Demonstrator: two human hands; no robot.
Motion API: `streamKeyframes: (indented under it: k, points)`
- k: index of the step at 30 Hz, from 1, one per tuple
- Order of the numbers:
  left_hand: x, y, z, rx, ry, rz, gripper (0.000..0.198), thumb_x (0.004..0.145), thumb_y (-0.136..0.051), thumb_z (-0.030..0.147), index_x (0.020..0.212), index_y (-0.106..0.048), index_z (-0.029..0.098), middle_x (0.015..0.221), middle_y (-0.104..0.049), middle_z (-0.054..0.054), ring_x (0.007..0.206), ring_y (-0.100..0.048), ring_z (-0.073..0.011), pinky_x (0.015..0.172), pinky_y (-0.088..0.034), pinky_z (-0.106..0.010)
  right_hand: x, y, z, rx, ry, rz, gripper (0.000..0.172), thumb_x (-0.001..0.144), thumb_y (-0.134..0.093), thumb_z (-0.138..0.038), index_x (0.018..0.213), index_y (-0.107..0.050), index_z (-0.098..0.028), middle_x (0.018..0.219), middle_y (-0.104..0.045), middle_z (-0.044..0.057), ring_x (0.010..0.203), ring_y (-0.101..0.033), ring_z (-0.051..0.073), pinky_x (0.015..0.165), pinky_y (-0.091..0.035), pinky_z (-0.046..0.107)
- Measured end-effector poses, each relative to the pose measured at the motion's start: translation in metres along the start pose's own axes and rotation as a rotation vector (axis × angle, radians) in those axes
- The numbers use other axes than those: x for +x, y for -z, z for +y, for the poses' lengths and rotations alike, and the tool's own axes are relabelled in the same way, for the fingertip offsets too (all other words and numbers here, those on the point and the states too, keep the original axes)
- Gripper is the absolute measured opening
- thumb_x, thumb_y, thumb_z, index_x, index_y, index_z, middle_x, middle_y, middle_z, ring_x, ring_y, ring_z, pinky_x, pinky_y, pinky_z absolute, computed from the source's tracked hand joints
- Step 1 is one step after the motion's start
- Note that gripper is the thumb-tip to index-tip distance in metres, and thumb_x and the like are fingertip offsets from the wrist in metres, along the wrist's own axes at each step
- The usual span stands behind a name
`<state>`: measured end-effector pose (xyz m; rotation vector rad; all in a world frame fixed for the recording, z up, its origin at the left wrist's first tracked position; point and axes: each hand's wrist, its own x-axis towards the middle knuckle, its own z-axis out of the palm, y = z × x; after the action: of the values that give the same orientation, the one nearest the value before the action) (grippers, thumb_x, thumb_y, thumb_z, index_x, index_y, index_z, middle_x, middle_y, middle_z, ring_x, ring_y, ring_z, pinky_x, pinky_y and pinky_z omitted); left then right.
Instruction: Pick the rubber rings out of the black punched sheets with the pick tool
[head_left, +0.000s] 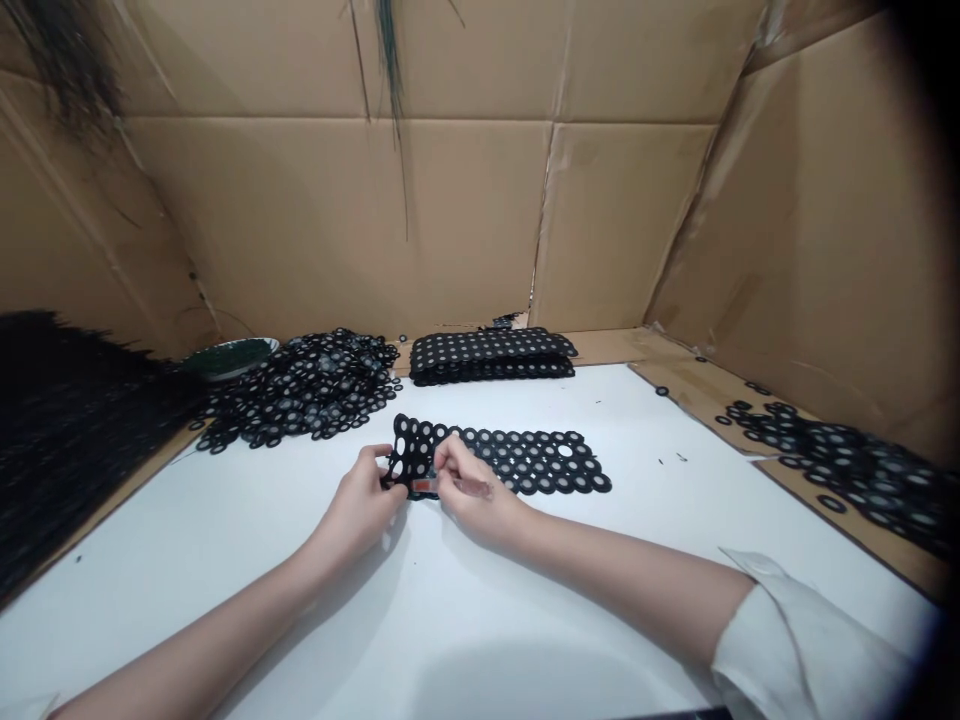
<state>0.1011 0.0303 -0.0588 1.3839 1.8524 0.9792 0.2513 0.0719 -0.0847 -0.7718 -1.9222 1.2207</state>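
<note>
A strip of joined black rings (536,460) lies on the white tabletop, its left end tilted up. My left hand (367,495) is closed on that raised end, thumb below and fingers along the edge. My right hand (472,490) is closed in a pinch just beside it, over the strip's lower edge. In its fingers is a slim tool with a clear and reddish handle (425,486); its working tip is too small to make out. One ring near the strip's right end shows a brighter white centre than the others.
Behind the strip stand stacked ring mats (491,352). A heap of loose black rings (307,385) lies back left, by a shallow dish with dark green contents (231,357). Black bristly strands (82,430) fill the left side. More rings (862,465) lie right. Cardboard walls (337,210) enclose the table.
</note>
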Motion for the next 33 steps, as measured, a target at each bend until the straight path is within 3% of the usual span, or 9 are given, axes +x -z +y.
streamKeyframes:
  k: [3,7,12,18,21,25,33]
  points:
    - [-0.002,0.002,0.005,0.010,0.048,-0.064,0.049,0.066,-0.044,0.017,0.115,-0.034,0.012,0.071,-0.058,-0.003,0.048,-0.043,-0.0104,0.046,-0.032,-0.022,0.001,-0.001,-0.002,0.020,0.008,0.006,0.007,0.078,-0.034,-0.017,0.082,-0.036,-0.022,0.061,-0.039,-0.007,0.049,-0.036,0.007,0.046,-0.028,0.019]
    - [0.003,0.009,0.008,0.067,-0.006,-0.111,0.046,0.063,-0.049,0.020,0.108,-0.040,0.013,0.064,-0.057,0.000,0.049,-0.046,-0.0122,0.046,-0.033,-0.023,0.003,-0.001,0.000,0.054,0.007,-0.004,0.006,0.078,-0.036,-0.018,0.082,-0.036,-0.022,0.062,-0.041,-0.007,0.049,-0.037,0.007,0.046,-0.030,0.019]
    - [0.016,0.016,0.005,0.048,-0.064,-0.162,0.032,0.059,-0.056,0.030,0.086,-0.051,0.015,0.069,-0.061,-0.001,0.061,-0.055,-0.0176,0.053,-0.039,-0.026,0.005,0.003,0.005,0.098,0.000,-0.044,0.006,0.079,-0.037,-0.020,0.083,-0.040,-0.022,0.062,-0.047,-0.006,0.051,-0.042,0.008,0.048,-0.032,0.019]
    - [0.019,0.017,0.008,0.107,-0.059,-0.163,0.011,0.056,-0.055,0.026,0.061,-0.053,0.016,0.057,-0.055,0.002,0.056,-0.049,-0.0152,0.050,-0.034,-0.025,0.014,0.011,0.004,0.274,-0.061,-0.044,0.008,0.077,-0.044,-0.021,0.073,-0.050,-0.017,0.060,-0.053,-0.002,0.057,-0.050,0.008,0.056,-0.039,0.021]
    - [0.021,0.019,0.007,0.101,-0.036,-0.193,0.009,0.056,-0.055,0.024,0.059,-0.053,0.016,0.055,-0.053,0.003,0.053,-0.047,-0.0141,0.049,-0.032,-0.024,0.018,0.014,0.005,0.413,-0.140,0.019,0.015,0.077,-0.045,-0.026,0.068,-0.052,-0.016,0.058,-0.053,-0.002,0.052,-0.049,0.007,0.054,-0.041,0.022]
    - [0.025,0.019,0.003,0.008,-0.055,-0.207,0.018,0.054,-0.056,0.022,0.070,-0.058,0.015,0.062,-0.057,0.001,0.058,-0.050,-0.0148,0.053,-0.035,-0.024,0.015,0.016,0.003,0.425,-0.118,0.069,0.018,0.075,-0.050,-0.031,0.065,-0.053,-0.016,0.061,-0.054,-0.002,0.053,-0.051,0.008,0.053,-0.043,0.022]
    - [0.028,0.018,0.004,-0.007,-0.003,-0.193,0.014,0.055,-0.056,0.021,0.068,-0.058,0.015,0.066,-0.061,-0.002,0.064,-0.054,-0.0174,0.058,-0.037,-0.026,0.010,0.016,-0.001,0.304,-0.107,0.052,0.007,0.073,-0.046,-0.017,0.070,-0.052,-0.016,0.071,-0.059,0.000,0.057,-0.053,0.007,0.056,-0.045,0.021]
